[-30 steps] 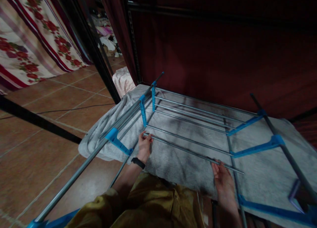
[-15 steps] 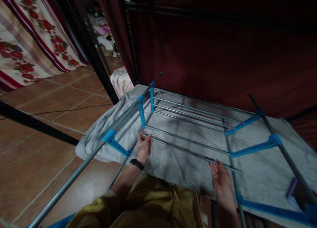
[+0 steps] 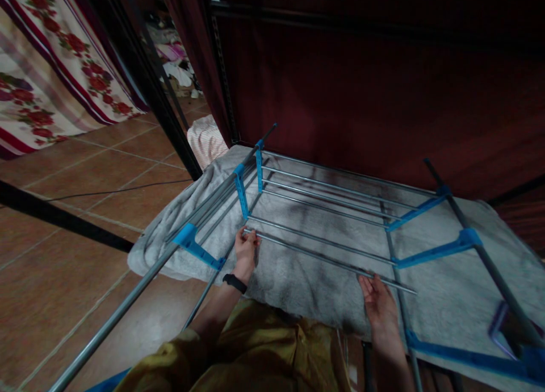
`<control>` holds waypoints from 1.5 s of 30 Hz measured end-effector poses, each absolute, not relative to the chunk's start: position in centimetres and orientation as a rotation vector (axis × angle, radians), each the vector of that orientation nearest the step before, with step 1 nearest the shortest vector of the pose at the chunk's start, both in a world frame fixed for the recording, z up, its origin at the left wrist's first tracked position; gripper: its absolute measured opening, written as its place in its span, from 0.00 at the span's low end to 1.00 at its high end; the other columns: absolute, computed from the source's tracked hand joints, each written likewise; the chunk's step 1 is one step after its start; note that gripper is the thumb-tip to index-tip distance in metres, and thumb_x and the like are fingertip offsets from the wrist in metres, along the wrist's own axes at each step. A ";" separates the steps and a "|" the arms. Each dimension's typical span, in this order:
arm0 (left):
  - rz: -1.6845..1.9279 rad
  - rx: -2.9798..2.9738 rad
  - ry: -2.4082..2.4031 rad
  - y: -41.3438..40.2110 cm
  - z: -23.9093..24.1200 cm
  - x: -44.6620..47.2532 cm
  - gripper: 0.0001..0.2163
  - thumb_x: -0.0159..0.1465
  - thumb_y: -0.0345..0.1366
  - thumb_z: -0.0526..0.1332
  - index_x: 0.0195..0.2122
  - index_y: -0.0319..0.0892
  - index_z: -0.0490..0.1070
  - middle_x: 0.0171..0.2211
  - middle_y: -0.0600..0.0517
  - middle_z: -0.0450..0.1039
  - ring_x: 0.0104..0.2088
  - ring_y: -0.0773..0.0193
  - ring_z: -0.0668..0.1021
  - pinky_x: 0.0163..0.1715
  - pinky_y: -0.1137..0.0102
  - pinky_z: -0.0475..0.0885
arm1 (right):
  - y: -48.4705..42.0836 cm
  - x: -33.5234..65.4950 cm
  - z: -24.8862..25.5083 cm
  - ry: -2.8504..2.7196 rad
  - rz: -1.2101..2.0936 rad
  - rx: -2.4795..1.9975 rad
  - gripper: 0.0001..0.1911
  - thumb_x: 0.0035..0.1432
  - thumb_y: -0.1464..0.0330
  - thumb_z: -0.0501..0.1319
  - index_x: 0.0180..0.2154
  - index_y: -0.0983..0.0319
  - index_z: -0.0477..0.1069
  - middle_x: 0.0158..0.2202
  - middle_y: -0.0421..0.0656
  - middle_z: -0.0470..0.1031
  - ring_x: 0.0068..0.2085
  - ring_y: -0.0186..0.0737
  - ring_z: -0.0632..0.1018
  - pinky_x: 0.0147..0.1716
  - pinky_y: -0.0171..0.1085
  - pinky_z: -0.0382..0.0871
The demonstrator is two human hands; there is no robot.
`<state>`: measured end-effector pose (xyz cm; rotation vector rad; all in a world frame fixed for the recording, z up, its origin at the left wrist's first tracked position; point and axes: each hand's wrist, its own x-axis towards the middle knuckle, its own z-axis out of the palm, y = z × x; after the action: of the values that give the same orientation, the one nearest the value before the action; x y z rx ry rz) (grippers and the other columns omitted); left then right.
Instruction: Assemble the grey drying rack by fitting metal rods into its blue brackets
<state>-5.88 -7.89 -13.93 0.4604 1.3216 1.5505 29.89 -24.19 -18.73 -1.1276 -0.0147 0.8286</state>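
A thin grey metal rod [image 3: 306, 252] runs level across a partly assembled metal rack. My left hand [image 3: 246, 254] pinches it close to its left end, beside a blue plastic bracket [image 3: 241, 193]. Toward the other end, my right hand [image 3: 378, 304] holds the rod between thumb and fingers. The rod's right tip sticks out past the rack's right-hand upright [image 3: 399, 284]. Several similar rods [image 3: 323, 234] span the rack behind it. More blue brackets [image 3: 443, 250] join the tubes on the right, and another bracket [image 3: 198, 249] sits at the left.
The rack lies on a grey blanket [image 3: 298, 290] over a bed. A phone-like object [image 3: 504, 329] is at the right, partly behind a tube. Black bed posts [image 3: 140, 79] stand left, a dark red curtain [image 3: 361, 102] hangs behind, and a cable [image 3: 119, 190] crosses the tiled floor.
The view has shifted slightly. Both hands keep their hold on the rod, which sits almost as before, its right end marginally higher in view.
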 end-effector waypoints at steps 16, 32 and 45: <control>1.424 0.304 1.148 -8.0 -12.7 -5.5 0.12 0.55 0.31 0.73 0.28 0.40 0.68 0.28 0.52 0.78 0.25 0.70 0.78 0.31 0.74 0.75 | -24.5 29.5 -18.0 -0.059 0.856 -1.106 0.11 0.48 0.65 0.75 0.32 0.58 0.75 0.30 0.35 0.79 0.34 0.34 0.82 0.48 0.38 0.80; 1.273 0.312 1.088 -9.1 -12.6 -4.0 0.07 0.59 0.27 0.71 0.34 0.39 0.73 0.32 0.48 0.81 0.31 0.66 0.82 0.36 0.72 0.78 | -23.9 28.6 -17.7 -0.077 0.841 -1.053 0.12 0.46 0.65 0.76 0.32 0.59 0.77 0.35 0.39 0.82 0.38 0.38 0.82 0.49 0.43 0.80; 1.204 0.334 1.137 -10.3 -12.8 -1.9 0.18 0.50 0.32 0.77 0.24 0.42 0.64 0.26 0.55 0.75 0.28 0.67 0.80 0.35 0.72 0.75 | -22.9 26.9 -16.9 -0.089 0.887 -0.985 0.14 0.41 0.70 0.76 0.31 0.57 0.76 0.38 0.37 0.82 0.41 0.37 0.82 0.48 0.42 0.80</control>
<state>-1.85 -10.27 -12.84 0.3341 1.1367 1.2042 26.92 -22.91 -16.94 -0.9849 -0.0894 0.8868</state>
